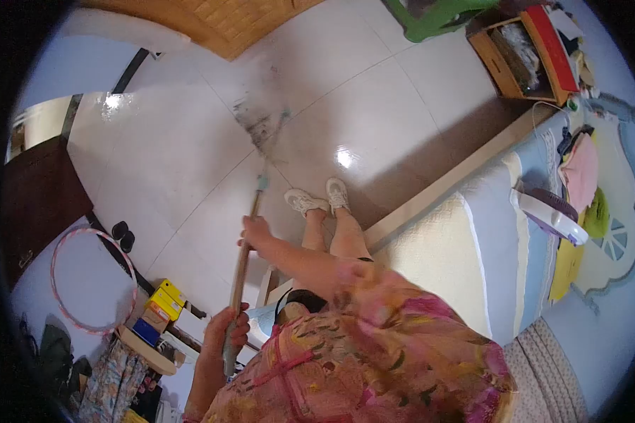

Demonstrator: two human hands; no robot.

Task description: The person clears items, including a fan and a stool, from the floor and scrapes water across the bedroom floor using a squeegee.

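- From my remote seat I see a pale tiled floor (169, 162), glossy with reflected light, across the middle of the room.
- A bed (437, 261) with a pale striped cover runs along the right; a dark brown panel (46, 194) stands at the left.
- A pink hoop (53, 275) is at the near left.
- The long, slim, brownish pole (242, 275) slants from near to far, left of the person's white shoes (305, 201).
- Beyond its teal joint (262, 182) is a dark, blurred patch (256, 123); I can't tell whether it is the pole's head.
- The right hand (256, 233), arm stretched out, is wrapped around the pole's farther part.
- The left hand (226, 328) is clamped around its near part.
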